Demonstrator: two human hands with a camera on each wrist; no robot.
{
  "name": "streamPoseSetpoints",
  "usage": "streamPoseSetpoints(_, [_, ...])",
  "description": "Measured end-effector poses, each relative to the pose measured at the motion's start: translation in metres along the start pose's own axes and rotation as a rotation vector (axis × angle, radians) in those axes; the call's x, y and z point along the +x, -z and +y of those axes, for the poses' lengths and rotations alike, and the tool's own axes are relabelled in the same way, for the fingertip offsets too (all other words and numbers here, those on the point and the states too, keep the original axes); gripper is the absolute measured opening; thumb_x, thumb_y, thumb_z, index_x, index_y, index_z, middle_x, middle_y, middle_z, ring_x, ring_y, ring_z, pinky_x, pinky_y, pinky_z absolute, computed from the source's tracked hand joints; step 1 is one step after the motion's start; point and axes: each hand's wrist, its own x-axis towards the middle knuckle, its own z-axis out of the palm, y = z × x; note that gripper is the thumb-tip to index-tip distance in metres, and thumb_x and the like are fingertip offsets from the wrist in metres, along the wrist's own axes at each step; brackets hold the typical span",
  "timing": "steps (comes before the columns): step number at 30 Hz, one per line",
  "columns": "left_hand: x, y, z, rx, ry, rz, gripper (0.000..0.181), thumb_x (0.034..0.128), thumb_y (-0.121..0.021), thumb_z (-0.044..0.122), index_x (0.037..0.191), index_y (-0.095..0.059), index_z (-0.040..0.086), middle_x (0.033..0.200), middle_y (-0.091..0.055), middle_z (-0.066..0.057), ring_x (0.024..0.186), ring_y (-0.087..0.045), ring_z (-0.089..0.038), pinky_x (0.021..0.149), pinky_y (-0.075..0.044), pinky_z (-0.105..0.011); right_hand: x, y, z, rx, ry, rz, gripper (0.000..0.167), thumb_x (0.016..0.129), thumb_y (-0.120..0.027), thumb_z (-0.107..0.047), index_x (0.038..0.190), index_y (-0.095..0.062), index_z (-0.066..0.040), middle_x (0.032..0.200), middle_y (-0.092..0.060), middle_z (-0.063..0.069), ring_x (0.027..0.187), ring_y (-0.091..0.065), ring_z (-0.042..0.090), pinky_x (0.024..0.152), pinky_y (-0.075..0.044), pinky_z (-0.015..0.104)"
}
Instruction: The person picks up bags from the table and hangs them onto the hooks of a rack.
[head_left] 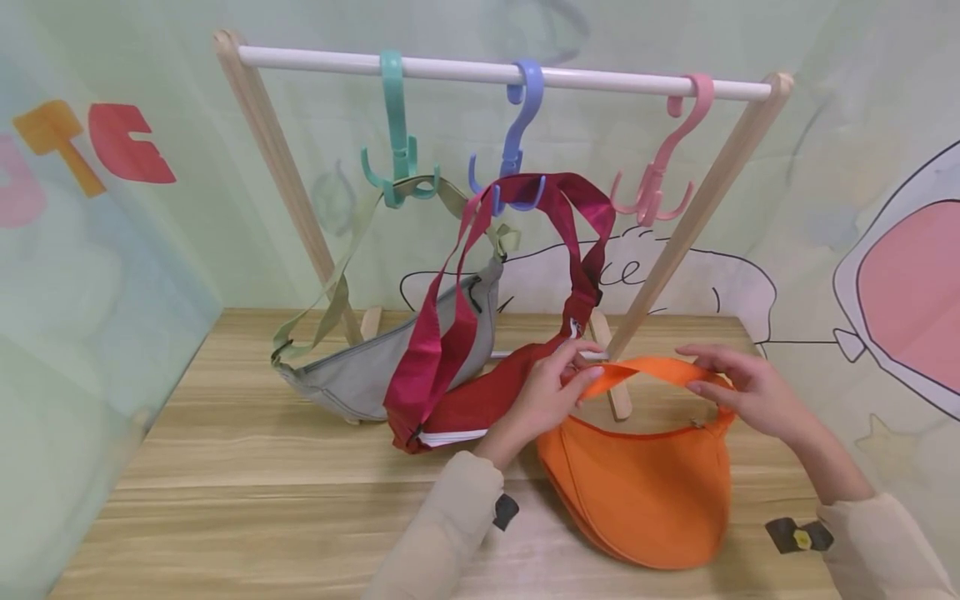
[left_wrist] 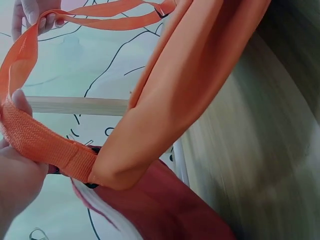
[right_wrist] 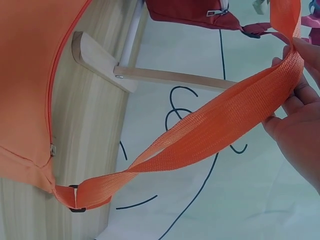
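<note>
Head view: the left hand point(head_left: 546, 387) and right hand point(head_left: 753, 392) grip the orange bag's strap point(head_left: 654, 367); best keep it untwisted, evenly spread toward nine and three o'clock.

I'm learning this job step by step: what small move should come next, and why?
I'd probably raise the orange bag by its strap toward the pink hook. The left hand and right hand both hold that strap, and the pink hook looks bare, while the gray bag and red bag are already looped onto the green hook and blue hook.
</note>
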Motion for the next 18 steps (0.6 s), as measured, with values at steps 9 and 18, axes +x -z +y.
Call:
streamPoseSetpoints(9, [0.003,0.007,0.006,0.019,0.040,-0.011,0.041,0.0818,-0.068,0.010,0.120,-0.054,0.010,0.087,-0.055,-0.005,0.065,-0.055,-0.011,0.057,-0.048,-0.022,0.005,0.004,-0.004,0.023,0.052,0.002,0.046,0.075,-0.064,0.015,0.119,-0.056,0.003,0.091,-0.061,-0.001,0.078,-0.053,0.007,0.059,-0.043,0.019])
streamPoseSetpoints(18, [0.006,0.013,0.012,0.034,0.029,-0.018,0.046,0.0787,-0.072,0.013,0.121,-0.054,0.011,0.090,-0.058,-0.006,0.077,-0.057,-0.014,0.066,-0.049,-0.021,0.009,0.008,-0.007,0.013,0.085,0.007,0.045,0.073,-0.064,0.017,0.116,-0.056,0.006,0.099,-0.061,-0.007,0.082,-0.055,0.005,0.069,-0.044,0.013])
